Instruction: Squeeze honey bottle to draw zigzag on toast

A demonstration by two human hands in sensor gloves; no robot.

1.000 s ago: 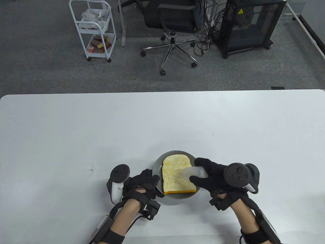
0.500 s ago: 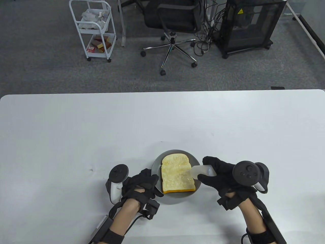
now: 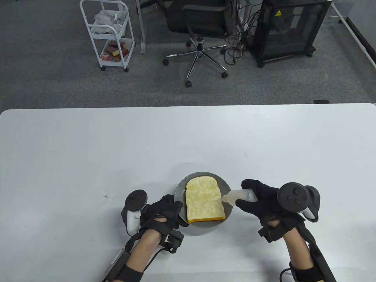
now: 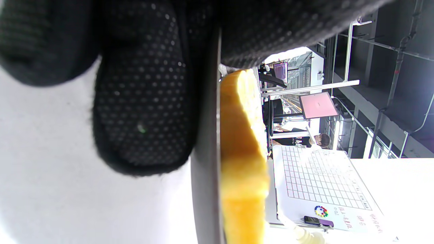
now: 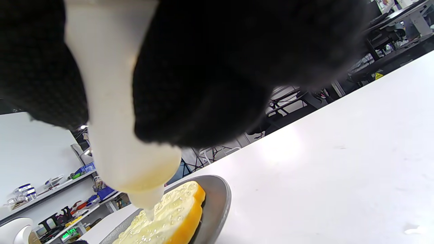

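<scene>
A slice of toast (image 3: 204,202) with a glossy honey film lies on a grey plate (image 3: 179,189) near the table's front edge. My right hand (image 3: 261,201) grips a pale squeeze bottle (image 3: 239,196), tilted with its nozzle pointing left over the toast's right edge. In the right wrist view the bottle (image 5: 118,112) hangs nozzle-down just above the toast (image 5: 169,217). My left hand (image 3: 164,213) holds the plate's left rim; in the left wrist view its fingers (image 4: 145,101) press against the plate's rim (image 4: 205,176) beside the toast's crust (image 4: 242,162).
The white table (image 3: 88,152) stretches back and to both sides. Beyond it on the floor stand a white cart (image 3: 108,32), an office chair (image 3: 202,26) and a black cabinet (image 3: 290,29).
My right hand has moved right with the bottle, its nozzle going from over the toast's middle to its right edge. The left hand stays on the plate.
</scene>
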